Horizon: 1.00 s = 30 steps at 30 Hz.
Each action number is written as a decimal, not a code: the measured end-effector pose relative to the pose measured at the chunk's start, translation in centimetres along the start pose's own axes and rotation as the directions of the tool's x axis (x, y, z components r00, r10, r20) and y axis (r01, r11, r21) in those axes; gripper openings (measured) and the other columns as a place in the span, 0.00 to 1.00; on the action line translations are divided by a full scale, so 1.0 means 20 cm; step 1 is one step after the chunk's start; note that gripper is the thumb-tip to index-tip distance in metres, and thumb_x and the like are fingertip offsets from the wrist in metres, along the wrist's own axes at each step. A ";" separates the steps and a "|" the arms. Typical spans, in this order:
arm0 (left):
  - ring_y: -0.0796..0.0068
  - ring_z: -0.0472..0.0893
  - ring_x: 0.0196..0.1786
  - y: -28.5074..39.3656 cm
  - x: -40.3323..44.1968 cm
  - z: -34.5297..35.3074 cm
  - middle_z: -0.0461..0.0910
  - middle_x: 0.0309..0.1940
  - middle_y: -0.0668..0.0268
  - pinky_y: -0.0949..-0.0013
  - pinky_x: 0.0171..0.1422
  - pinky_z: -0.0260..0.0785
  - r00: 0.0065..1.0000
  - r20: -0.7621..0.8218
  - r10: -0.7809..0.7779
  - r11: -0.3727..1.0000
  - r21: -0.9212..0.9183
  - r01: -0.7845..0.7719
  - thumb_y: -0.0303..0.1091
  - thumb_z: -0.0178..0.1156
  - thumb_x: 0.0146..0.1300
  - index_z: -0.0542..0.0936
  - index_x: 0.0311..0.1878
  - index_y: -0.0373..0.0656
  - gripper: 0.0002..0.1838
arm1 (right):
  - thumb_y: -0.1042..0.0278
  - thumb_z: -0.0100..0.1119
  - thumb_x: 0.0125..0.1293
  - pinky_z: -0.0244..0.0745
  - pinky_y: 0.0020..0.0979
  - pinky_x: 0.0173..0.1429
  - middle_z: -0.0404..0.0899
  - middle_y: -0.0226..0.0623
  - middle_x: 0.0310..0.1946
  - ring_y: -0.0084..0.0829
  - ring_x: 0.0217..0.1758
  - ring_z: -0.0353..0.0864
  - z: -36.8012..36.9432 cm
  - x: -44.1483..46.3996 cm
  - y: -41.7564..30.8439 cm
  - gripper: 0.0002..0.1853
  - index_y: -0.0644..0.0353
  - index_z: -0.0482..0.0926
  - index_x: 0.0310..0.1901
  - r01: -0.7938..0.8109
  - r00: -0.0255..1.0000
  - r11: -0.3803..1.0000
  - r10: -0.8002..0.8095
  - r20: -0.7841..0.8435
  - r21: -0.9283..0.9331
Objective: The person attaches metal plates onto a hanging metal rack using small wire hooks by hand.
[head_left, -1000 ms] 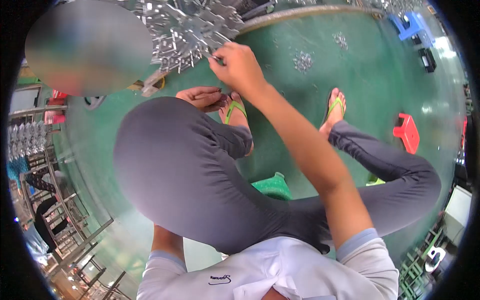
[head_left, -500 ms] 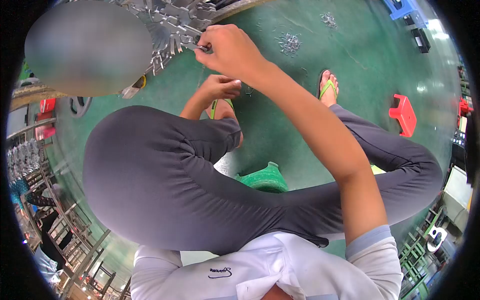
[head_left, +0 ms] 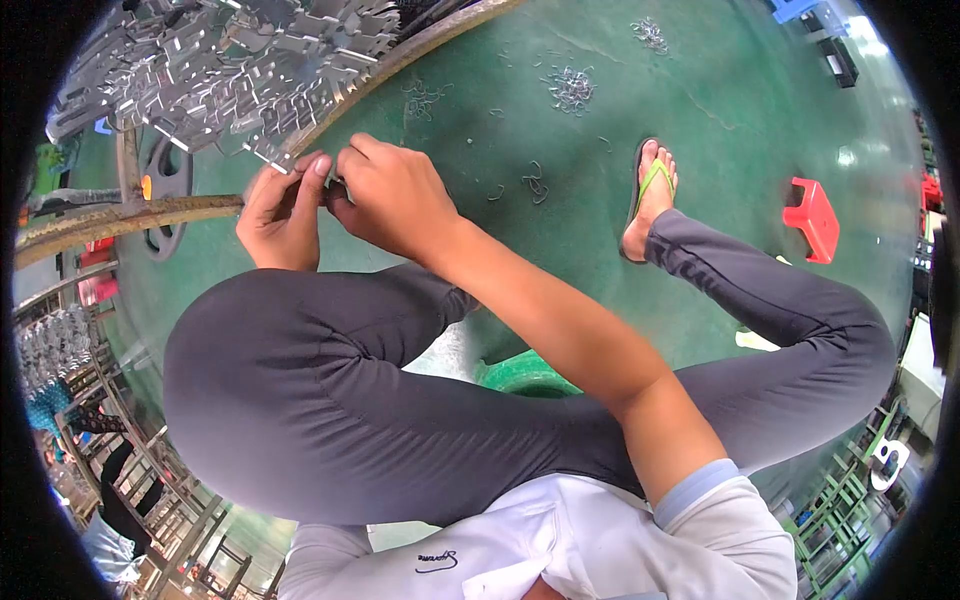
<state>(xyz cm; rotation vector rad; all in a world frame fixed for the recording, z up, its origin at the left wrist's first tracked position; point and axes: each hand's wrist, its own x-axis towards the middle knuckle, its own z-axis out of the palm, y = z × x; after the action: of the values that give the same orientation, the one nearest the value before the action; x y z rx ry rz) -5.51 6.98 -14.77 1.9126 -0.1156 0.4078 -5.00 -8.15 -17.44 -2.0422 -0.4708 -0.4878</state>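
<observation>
A large cluster of shiny metal brackets (head_left: 240, 80) hangs at the upper left, beside a worn curved rail (head_left: 420, 45). Just below its lower edge my left hand (head_left: 283, 213) has thumb and fingers pressed together. My right hand (head_left: 390, 195) is closed in a pinch close beside it, fingertips almost meeting the left ones. Whatever either hand pinches is too small and too hidden to name. Small metal hooks lie on the green floor in a pile (head_left: 571, 90), with a few loose hooks (head_left: 536, 183) nearer my right hand.
A red stool (head_left: 812, 220) stands on the floor at the right, and a blue stool (head_left: 793, 8) shows at the upper right edge. Under my legs is a green stool (head_left: 527, 372). Metal racks (head_left: 185, 490) and part of another person (head_left: 120, 510) are at the lower left.
My right hand has come away from the brackets, down and to the left. My left hand has moved left and up to meet it. More of the bracket cluster is visible.
</observation>
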 end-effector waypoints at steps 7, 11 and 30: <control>0.79 0.84 0.38 -0.03 0.00 -0.04 0.86 0.39 0.64 0.74 0.40 0.81 0.998 -0.018 0.061 0.994 0.089 -0.059 0.22 0.72 0.65 0.88 0.47 0.31 0.08 | 0.70 0.72 0.59 0.80 0.41 0.39 0.81 0.40 0.36 0.45 0.37 0.84 0.04 -0.16 0.37 0.08 0.57 0.82 0.37 0.147 0.989 0.979 -0.141 -0.049 0.144; 0.77 0.86 0.41 -0.02 -0.02 -0.04 0.88 0.42 0.62 0.73 0.45 0.81 0.993 -0.021 0.120 0.974 0.197 -0.114 0.21 0.74 0.63 0.88 0.48 0.32 0.10 | 0.64 0.66 0.65 0.81 0.51 0.56 0.83 0.54 0.45 0.56 0.47 0.85 0.24 -0.23 1.03 0.11 0.63 0.86 0.42 -0.312 0.931 0.900 0.353 0.091 -0.305; 0.75 0.86 0.43 -0.06 -0.06 -0.04 0.90 0.44 0.56 0.71 0.48 0.80 0.989 -0.092 0.115 0.973 0.210 -0.093 0.16 0.76 0.58 0.88 0.49 0.29 0.15 | 0.69 0.61 0.65 0.78 0.46 0.65 0.79 0.41 0.60 0.46 0.66 0.77 0.50 0.17 1.33 0.15 0.52 0.88 0.53 -0.013 0.863 0.883 0.247 0.440 -0.470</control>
<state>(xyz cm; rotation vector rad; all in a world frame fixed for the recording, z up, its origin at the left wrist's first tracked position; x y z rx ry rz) -6.52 7.96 -16.04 2.0895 -0.1093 0.6089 12.91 -11.68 -39.47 -2.6501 -0.5426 0.0337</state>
